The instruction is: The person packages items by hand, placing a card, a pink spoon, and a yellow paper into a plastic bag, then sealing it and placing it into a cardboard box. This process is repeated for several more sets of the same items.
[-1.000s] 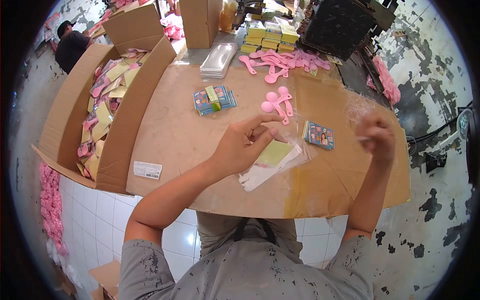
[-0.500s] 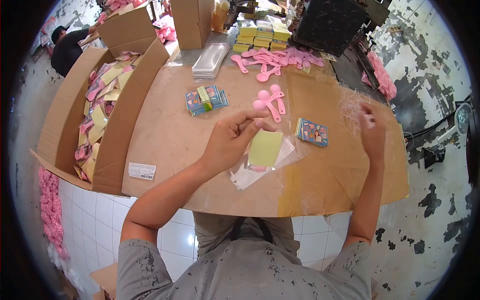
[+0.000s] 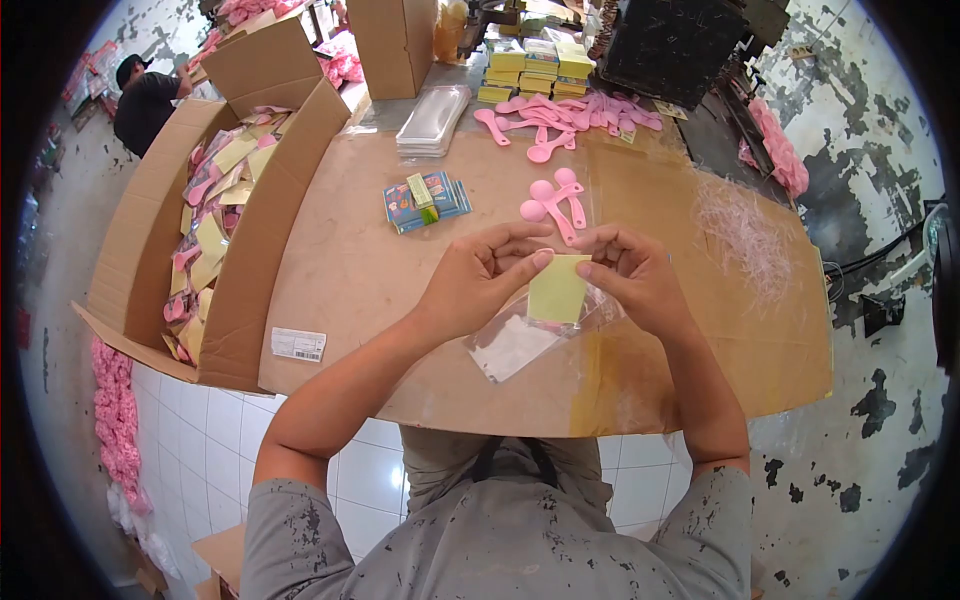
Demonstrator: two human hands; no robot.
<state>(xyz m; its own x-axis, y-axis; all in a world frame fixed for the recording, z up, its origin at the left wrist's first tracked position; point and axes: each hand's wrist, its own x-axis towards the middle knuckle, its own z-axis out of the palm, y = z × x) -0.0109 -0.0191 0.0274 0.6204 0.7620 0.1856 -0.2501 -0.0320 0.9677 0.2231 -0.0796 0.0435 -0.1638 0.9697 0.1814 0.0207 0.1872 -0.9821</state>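
Between both hands hangs a small clear packet with a yellow-green card [image 3: 558, 288] and a bit of pink at its bottom. My left hand [image 3: 497, 272] pinches its top left corner. At the top right corner, my right hand [image 3: 632, 277] has thumb and fingers closed on it. Beneath the packet, clear plastic sleeves with a white part [image 3: 514, 346] lie on the cardboard-covered table [image 3: 400, 300]. Just beyond the hands are several pink spoons [image 3: 556, 204]. A bundle of blue cards [image 3: 426, 202] lies to their left. My right hand hides the other card stack.
A large open carton [image 3: 262, 235] of filled packets stands at the left. Clear sleeves [image 3: 434, 120], yellow-edged card stacks [image 3: 537, 68] and a pink spoon pile [image 3: 590, 114] are at the back. Thin plastic strips [image 3: 745, 235] lie at the right. A person [image 3: 147, 108] is at the far left.
My right hand has come in from the right, beside the plastic strips, and now grips the packet's right corner. My left hand still pinches the packet, now showing its yellow-green card upright.
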